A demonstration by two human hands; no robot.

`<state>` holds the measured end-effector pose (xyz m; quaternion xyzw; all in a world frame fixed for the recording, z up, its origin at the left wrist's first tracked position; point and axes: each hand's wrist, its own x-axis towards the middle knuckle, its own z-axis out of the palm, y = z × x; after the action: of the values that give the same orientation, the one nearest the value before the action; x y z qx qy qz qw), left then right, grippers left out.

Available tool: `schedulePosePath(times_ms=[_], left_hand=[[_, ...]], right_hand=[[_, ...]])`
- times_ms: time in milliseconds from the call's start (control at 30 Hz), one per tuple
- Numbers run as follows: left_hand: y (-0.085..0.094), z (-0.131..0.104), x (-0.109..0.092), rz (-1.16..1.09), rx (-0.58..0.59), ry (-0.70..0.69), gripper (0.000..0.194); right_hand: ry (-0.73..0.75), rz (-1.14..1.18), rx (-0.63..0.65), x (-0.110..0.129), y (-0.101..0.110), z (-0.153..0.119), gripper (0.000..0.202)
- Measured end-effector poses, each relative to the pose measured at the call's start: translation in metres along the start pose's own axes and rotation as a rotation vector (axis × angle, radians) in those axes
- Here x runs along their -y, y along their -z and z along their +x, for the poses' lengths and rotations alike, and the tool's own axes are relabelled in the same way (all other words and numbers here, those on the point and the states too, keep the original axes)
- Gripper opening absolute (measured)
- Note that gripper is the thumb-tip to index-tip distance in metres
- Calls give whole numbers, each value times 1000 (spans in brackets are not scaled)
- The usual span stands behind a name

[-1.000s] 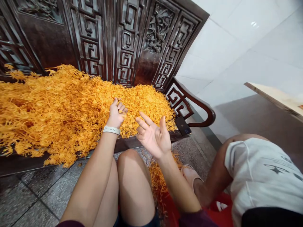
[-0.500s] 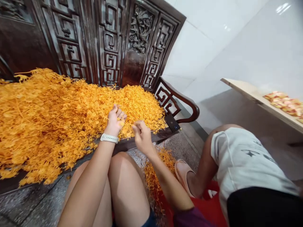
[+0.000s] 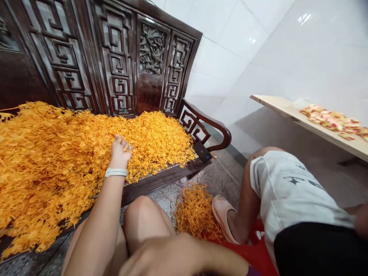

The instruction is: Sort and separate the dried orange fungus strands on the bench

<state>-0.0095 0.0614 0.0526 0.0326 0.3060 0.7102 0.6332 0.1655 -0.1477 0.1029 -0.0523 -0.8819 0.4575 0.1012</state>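
Fingers (image 3: pixel 118 142) of the left hand (image 3: pixel 120 152) curl in on an orange strand (image 3: pixel 128 150), and a pale band (image 3: pixel 116 172) circles that wrist. The hand is over the orange pile (image 3: pixel 74 142), back from the front edge of the bench (image 3: pixel 161 181). Blurred, the right hand (image 3: pixel 161 255) is low by the person's knees; I cannot tell whether its fingers are together or apart. The pile runs along the seat nearly to the right armrest (image 3: pixel 220 125), spilling over the front edge at left. A black phone (image 3: pixel 202 152) lies at the front right corner. Below, a heap (image 3: pixel 195 211) of orange stems touches the floor beside a co-worker's pink slipper (image 3: pixel 221 211). Red-and-yellow pieces (image 3: pixel 330 119) lie on a table (image 3: pixel 273 101) beyond.
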Motion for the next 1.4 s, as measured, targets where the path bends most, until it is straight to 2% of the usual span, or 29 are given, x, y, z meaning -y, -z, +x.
schedulePosePath(times_ms=[33,67,133,200,233,300,400,500,600,667,733,800,967,1100,1267,1333,1400], left_hand=[[1,-1,-5,-5,47,-21,41],[0,-4,-8,-11,91,-31,40],[-3,-18,-10,-34,177,-19,36],[-10,-34,-6,-51,288,22,30],[-14,-41,-4,-44,331,30,29],[-22,-54,3,18,401,7,32],[-30,-69,13,142,487,-46,38],[-34,-82,23,280,589,-67,49],[-37,-91,35,415,633,-194,62],[-38,-93,43,455,623,-293,58],[-38,-92,49,449,592,-328,47],[-37,-90,51,393,566,-283,39],[-35,-87,50,201,549,-114,39],[-34,-88,49,119,513,17,50],[-32,-88,48,104,638,78,71],[-32,-86,50,137,596,84,65],[-33,-82,51,146,508,62,45]], right_hand=[[-14,51,-125,-1,3,0,9],[-48,106,-323,-3,10,1,12],[-162,261,-841,-11,33,2,17],[-222,426,-1244,-21,61,4,21],[-217,455,-1347,-25,74,5,22],[-182,413,-1462,-32,95,7,25],[-167,223,-1529,-39,109,10,24],[-164,48,-1560,-45,111,12,20],[-132,-70,-1573,-51,112,13,17],[-131,-111,-1569,-54,112,12,17],[-156,-108,-1567,-56,111,10,19],[-181,-48,-1564,-59,110,8,21],[-167,169,-1556,-69,103,6,24],[-218,228,-1510,-76,101,4,25],[-211,305,-1523,-76,105,1,24],[-185,317,-1553,-74,105,1,22],[-148,303,-1587,-71,105,1,20]])
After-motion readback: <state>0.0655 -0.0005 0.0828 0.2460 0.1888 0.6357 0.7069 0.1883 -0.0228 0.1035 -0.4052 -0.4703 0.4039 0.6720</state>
